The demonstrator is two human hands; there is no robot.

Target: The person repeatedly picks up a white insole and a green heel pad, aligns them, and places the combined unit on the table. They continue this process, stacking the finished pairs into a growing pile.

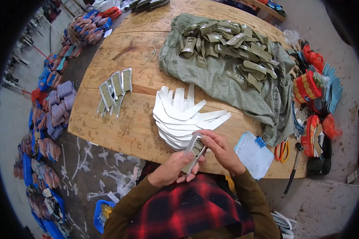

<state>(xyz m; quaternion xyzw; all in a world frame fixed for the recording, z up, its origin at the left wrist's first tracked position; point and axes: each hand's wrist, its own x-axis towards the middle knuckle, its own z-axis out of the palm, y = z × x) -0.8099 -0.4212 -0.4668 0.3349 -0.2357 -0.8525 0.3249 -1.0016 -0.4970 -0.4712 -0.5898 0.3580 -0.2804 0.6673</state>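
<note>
Close in front of me, both hands hold an olive-green shaped piece (197, 149) with a white strip along its edge. My left hand (174, 167) grips its lower end between thumb and fingers. At the upper end, my right hand (218, 148) pinches the white strip against the piece. Just beyond my hands lies a fanned stack of curved white strips (175, 123). Several olive pieces with white edging (115, 88) lie overlapped to the left. A heap of plain olive pieces (227, 47) rests on a green woven sack (223, 93) at the far right.
The wooden table (119, 131) curves around my front. Right of my hands are a written sheet (253, 155) with a blue clip (260, 142), orange-handled scissors (282, 151) and a hammer (293, 167). Bundled soles (60, 107) line the floor at left, near a blue bin (99, 217).
</note>
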